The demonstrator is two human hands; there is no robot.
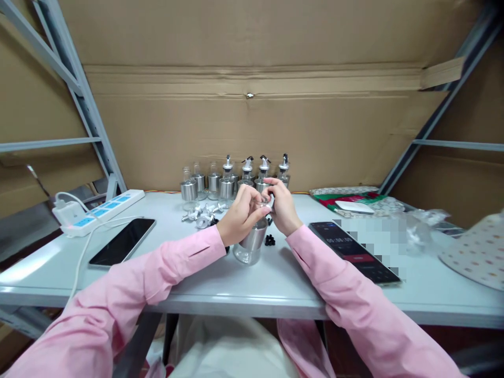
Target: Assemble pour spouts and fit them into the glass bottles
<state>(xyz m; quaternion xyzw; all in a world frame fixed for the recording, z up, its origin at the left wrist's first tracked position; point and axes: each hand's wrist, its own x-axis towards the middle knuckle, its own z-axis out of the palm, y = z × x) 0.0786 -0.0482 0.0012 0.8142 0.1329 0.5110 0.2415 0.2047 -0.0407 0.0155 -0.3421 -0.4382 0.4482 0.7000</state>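
A glass bottle with a steel sleeve [254, 239] stands on the table, slightly tilted, under my two hands. My left hand [242, 212] is closed around its neck, with the thumb pointing right. Just above the bottle's mouth, my right hand [282, 206] is closed in a pinch, fingers meeting those of the left; the small whitish piece between them is mostly hidden. Left of the bottle lie several white and grey pourer spouts [205, 216]. Small black parts [270, 240] sit in a cluster to its right.
Several steel-sleeved bottles [189, 190] line the back, some topped with pourers [264, 164]. A power strip [104, 212] and a dark phone [123, 242] lie left. On the right are a phone showing a timer [354, 252], a white flat object [354, 207] and clear plastic [423, 231].
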